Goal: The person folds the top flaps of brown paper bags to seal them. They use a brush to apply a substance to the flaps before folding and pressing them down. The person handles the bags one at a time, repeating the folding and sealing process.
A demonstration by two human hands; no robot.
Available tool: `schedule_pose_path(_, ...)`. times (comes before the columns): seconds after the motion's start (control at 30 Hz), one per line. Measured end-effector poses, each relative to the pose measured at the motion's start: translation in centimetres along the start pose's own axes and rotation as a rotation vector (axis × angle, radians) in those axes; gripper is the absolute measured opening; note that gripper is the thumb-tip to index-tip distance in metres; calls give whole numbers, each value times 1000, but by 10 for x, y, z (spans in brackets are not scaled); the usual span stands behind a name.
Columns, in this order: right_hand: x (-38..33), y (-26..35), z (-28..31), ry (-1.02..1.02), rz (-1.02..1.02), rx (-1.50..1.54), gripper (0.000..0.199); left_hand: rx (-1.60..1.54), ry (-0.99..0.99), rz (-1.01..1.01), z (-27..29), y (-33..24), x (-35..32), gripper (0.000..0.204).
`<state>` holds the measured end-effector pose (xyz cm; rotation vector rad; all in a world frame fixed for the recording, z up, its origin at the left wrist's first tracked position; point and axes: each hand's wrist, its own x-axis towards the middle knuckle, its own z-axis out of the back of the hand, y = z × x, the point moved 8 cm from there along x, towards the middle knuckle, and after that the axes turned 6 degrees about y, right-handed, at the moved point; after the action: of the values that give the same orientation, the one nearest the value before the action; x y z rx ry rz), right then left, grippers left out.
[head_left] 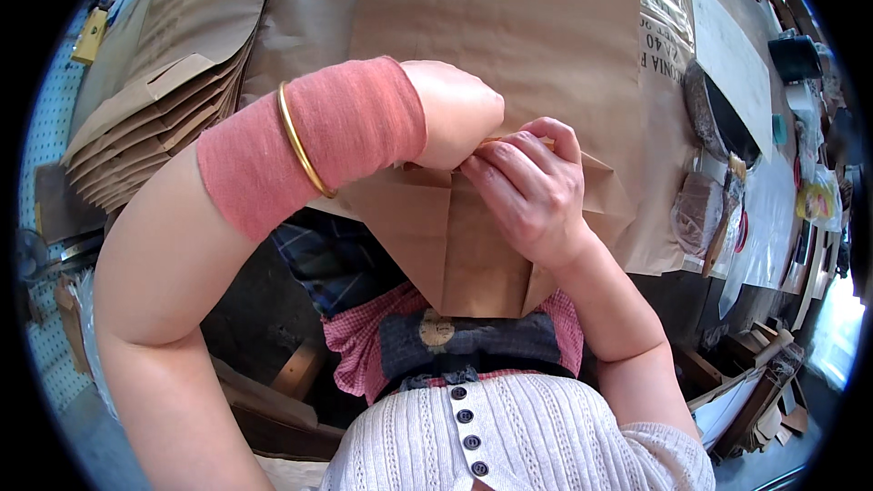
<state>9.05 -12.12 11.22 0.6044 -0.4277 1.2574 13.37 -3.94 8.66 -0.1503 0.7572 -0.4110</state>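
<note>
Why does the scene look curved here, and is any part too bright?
Head view: the fisheye lens bows straight edges toward its black-bordered rim; glare bleaches the bright patch at far right and glints off the gold bangle; the right hand looks fairly sharp.

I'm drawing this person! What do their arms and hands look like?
A coral-pink cloth band wraps the left forearm, with a thin gold bangle around it. The right forearm is bare, below a cream knitted sleeve. The left hand and right hand show no gloves.

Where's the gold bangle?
Head view, left of centre: the round gold bangle encircles the pink cloth cuff, on the elbow side of the left hand.
</note>
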Motion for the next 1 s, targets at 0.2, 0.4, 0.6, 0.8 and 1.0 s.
schedule_pose_path(0.2,4,3,-2,-7,15,12,10,102,-66,-58,3,-5,-11,13)
schedule_pose_path(0.4,-2,11,-1,-8,56,-63,10,162,-214,-161,6,6,-13,13)
schedule_pose_path(0.6,8,4,-8,98,-75,6,13,-42,-160,-65,4,19,-14,13)
schedule_pose_path(0.8,12,5,-15,104,-85,-35,7,-83,-124,-78,-5,24,-9,11)
schedule_pose_path(1.0,9,16,-15,92,23,-111,11,91,-214,-114,3,15,-17,10)
